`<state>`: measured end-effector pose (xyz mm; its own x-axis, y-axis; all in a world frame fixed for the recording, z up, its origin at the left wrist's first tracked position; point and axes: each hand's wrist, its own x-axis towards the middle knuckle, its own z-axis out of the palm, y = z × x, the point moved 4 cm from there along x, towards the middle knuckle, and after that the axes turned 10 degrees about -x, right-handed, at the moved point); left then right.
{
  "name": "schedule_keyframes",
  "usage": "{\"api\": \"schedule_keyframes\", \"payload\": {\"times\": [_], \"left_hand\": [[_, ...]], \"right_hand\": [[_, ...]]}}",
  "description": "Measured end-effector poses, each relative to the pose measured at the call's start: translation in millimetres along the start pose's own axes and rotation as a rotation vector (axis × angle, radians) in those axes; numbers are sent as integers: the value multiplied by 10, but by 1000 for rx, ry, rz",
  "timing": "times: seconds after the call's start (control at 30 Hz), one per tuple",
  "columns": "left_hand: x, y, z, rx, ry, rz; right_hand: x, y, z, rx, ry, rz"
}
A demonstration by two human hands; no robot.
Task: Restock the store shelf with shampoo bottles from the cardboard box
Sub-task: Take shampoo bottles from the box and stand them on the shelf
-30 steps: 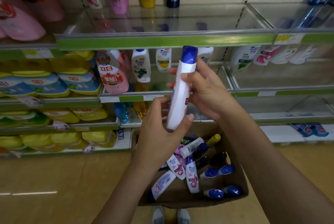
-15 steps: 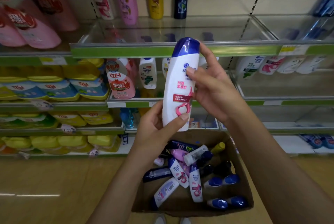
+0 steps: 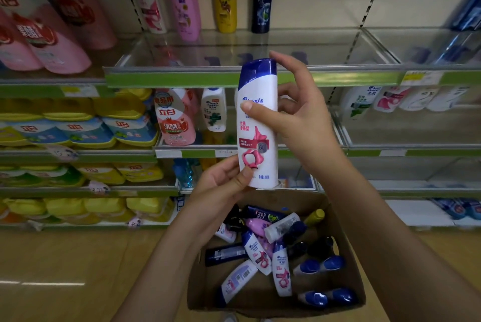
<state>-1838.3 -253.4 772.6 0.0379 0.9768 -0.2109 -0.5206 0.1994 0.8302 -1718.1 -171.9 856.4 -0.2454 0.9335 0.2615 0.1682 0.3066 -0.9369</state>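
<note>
Restocking looks early to midway, judged from the load left in the box against the bare glass above. Far left: pink refill pouches (image 3: 39, 35) lie on the upper shelf, with yellow and blue detergent packs (image 3: 78, 129) stacked on the tiers below; none of this is task stock. Left hand (image 3: 223, 186) pinches the base of the white shampoo bottle (image 3: 257, 124), thumb across the lower label, fingers behind it. Bottle is upright, blue cap on top, label toward the camera, held in the air in front of the green shelf edge (image 3: 182, 79) and above the cardboard box (image 3: 346, 264); it is not yet on any shelf. Right hand (image 3: 299, 113) holds the upper body, thumb pressed on the logo, fingers curled behind, index finger raised beside the cap. On the top glass shelf (image 3: 299, 43) stand 4 bottles at the back: white, pink, yellow and dark; the glass to their right is bare. The middle tier carries a pink pouch and a white bottle on the left, and a short row of white bottles (image 3: 390, 99) on the right. Remaining: well over 10 bottles lie jumbled in the box on the floor. Obstacles: the raised front lip of each shelf must be cleared, and standing bottles could be knocked over during placement.
</note>
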Motion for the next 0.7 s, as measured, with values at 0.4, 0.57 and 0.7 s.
{"api": "schedule_keyframes", "payload": {"times": [0.4,0.57,0.7], "left_hand": [[-85,-9,-54,-75,-51,-18],[-115,28,-14,2,63,82],[-142,81,12,61,136,179]], "right_hand": [[-13,-76,1,26,-85,26],[-9,-30,-27,124,-103,82],[8,-43,-8,151,-140,98]]}}
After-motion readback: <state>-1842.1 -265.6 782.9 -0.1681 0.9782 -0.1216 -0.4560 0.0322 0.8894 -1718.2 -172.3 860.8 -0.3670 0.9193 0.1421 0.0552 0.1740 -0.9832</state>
